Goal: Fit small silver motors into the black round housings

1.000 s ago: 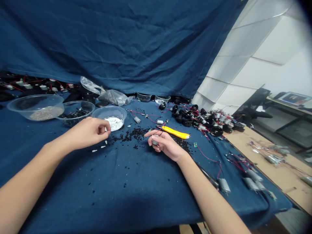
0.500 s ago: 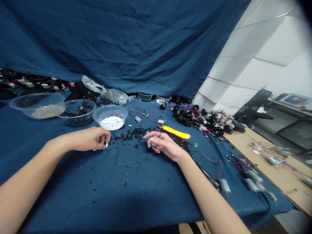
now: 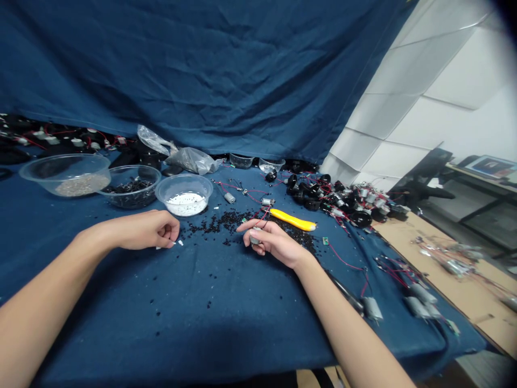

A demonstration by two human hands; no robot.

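Fingers curled together, my left hand (image 3: 155, 229) rests on the blue cloth (image 3: 177, 302) in front of the bowl of white bits (image 3: 183, 202). Small white pieces (image 3: 180, 243) lie at its fingertips; whether one is pinched is too small to tell. My right hand (image 3: 269, 240) is wrapped round a small silver motor (image 3: 255, 235) with a red wire, its index finger stretched out to the left. Scattered black bits (image 3: 222, 223) lie between and behind the hands. A yellow-handled tool (image 3: 293, 220) is just behind my right hand.
Two more clear bowls, one with black parts (image 3: 131, 188) and one with grainy bits (image 3: 81, 185), stand at the left. Black parts and wired motors (image 3: 343, 199) are heaped at the back right. Loose motors (image 3: 371, 309) lie at the right edge.
My left fingertips have moved slightly left and closed in; a white piece that was at them now lies on the cloth beside them. My right hand is nearly unchanged.
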